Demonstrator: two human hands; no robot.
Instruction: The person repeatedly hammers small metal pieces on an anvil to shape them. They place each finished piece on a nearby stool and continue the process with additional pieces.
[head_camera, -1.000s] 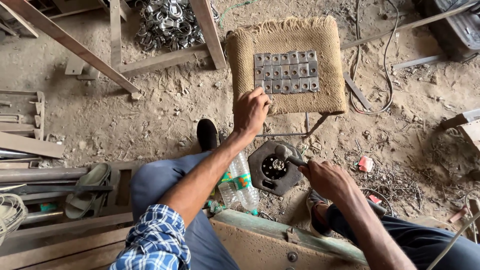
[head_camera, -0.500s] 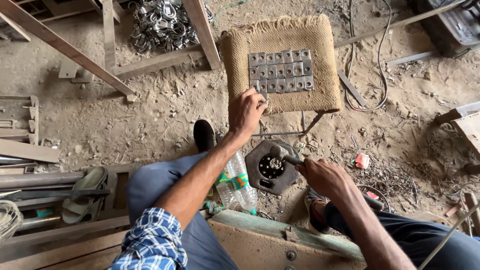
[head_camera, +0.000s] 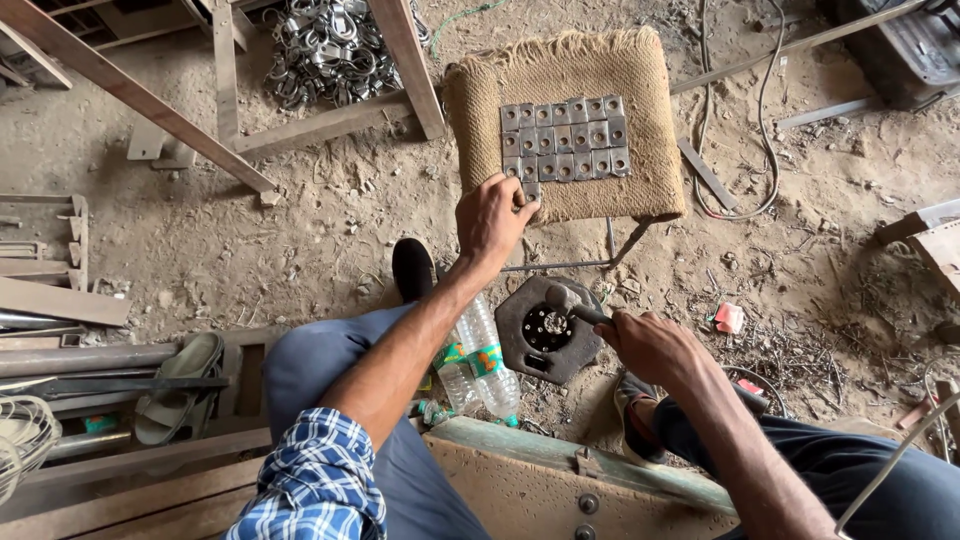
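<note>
My left hand (head_camera: 492, 216) reaches out to a stool covered with burlap (head_camera: 570, 75) and pinches one small square metal plate (head_camera: 528, 192) at the near edge of the cloth. Several more grey square plates (head_camera: 563, 135) with centre holes lie in neat rows on the burlap. My right hand (head_camera: 652, 345) grips the dark handle of a tool (head_camera: 588, 314) whose tip rests over a black hexagonal metal block (head_camera: 548, 328) with a round hole, standing on the dirt floor between my legs.
Two plastic bottles (head_camera: 480, 360) lie by my left knee. A heap of metal rings (head_camera: 320, 45) sits at the back under wooden frame legs (head_camera: 405, 65). Cables (head_camera: 765, 120) trail right of the stool. A sandal (head_camera: 180, 385) and pipes lie left. A wooden bench edge (head_camera: 560, 480) is below.
My left hand has stayed at the stool's near edge, closing its fingers on one plate. The right hand keeps its hold on the tool over the block. The view shifted slightly.
</note>
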